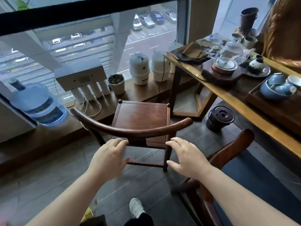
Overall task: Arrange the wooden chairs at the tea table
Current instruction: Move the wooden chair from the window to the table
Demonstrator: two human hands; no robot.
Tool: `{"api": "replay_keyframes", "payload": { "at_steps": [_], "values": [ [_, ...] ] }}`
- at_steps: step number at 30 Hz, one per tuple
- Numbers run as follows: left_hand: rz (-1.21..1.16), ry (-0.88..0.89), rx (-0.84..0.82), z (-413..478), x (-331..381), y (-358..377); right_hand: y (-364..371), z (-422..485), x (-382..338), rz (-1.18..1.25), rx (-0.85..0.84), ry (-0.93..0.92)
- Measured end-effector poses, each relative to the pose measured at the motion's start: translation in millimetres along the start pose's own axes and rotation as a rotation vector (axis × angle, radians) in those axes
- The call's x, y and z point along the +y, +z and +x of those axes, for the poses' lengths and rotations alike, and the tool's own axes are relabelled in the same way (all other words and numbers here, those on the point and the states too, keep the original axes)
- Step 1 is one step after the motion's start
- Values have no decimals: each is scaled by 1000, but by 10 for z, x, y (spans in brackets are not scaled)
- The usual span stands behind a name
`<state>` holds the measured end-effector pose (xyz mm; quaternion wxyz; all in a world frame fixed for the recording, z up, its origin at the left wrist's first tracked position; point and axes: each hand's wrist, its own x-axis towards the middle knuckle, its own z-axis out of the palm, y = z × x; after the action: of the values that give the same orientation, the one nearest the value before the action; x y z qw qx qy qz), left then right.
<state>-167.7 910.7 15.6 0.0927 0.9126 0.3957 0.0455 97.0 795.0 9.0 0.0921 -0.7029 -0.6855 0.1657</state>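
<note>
A water jug (pixel 36 103) and potted plant (pixel 116 84) line the windowsill (pixel 143 92).

Just beyond both hands (pixel 146 158) stands a chair (pixel 141 118), its curved back rail nearest them. The desk (pixel 228 95) runs to their right; a second chair (pixel 228 154) sits beside the right hand.

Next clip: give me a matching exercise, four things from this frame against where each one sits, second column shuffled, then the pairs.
Things:
1. water jug
2. dark lidded bucket
3. blue bowl
4. hands, left and right

Places:
A. on the floor beside the tea table
B. far left, by the window
C. just behind the curved back of the wooden chair, open
D. in a tray on the tea table

Pairs: 1-B, 2-A, 3-D, 4-C
</note>
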Motion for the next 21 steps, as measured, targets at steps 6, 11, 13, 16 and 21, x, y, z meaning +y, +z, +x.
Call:
{"api": "replay_keyframes", "payload": {
  "at_steps": [6, 11, 13, 16, 21],
  "values": [
    [81, 25, 10, 441, -575, -84, -6, 683, -111, -79, 12, -58],
    [165, 32, -121, 702, -899, 59, 22, 1169, -11, -155, -129, -73],
    [209, 42, -206, 768, -984, 121, 62, 1312, 55, -162, -218, -75],
    [322, 68, -352, 857, -1043, 181, 156, 1468, 132, -221, -354, -112],
    [414, 32, -490, 1103, -1063, 211, 152, 1709, 181, -290, -517, -107]
  ]
}}
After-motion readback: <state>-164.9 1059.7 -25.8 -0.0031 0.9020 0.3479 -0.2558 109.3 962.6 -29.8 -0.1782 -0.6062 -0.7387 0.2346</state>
